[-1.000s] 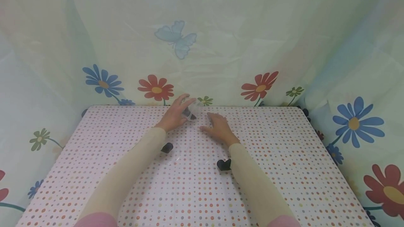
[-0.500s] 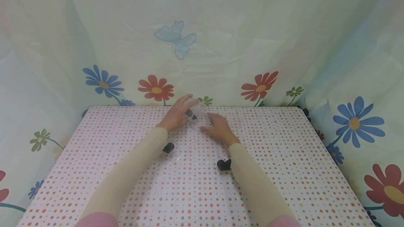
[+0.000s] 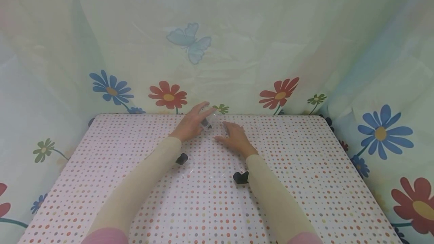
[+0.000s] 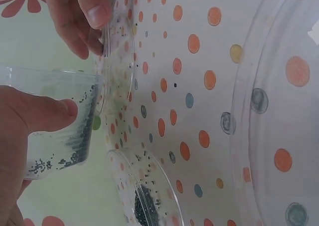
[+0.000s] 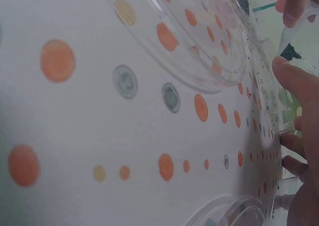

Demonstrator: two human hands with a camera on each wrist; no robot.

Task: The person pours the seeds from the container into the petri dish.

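Note:
My left hand [image 4: 35, 116] holds a clear plastic cup [image 4: 55, 96] with the thumb laid along its side. The cup leans over with small dark grains [image 4: 82, 136] gathered along one side. My right hand [image 5: 301, 116] is close by, its fingers curled at the edge of a clear shallow dish [image 4: 122, 61] on the table. In the head view both hands meet near the table's far edge, left hand [image 3: 190, 123] slightly higher. Another clear dish [image 4: 122, 178] beside the cup contains a heap of dark grains, with some scattered around the heap.
More clear dishes lie nearer the body: one large round dish [image 4: 244, 111] in the left wrist view, and another dish [image 5: 212, 213] low in the right wrist view. A dotted cloth [image 3: 288, 183] covers the table. A flowered curtain [image 3: 237, 48] hangs directly behind it.
The left hand has shifted slightly to the right with the tilted cup. The right hand has hardly moved.

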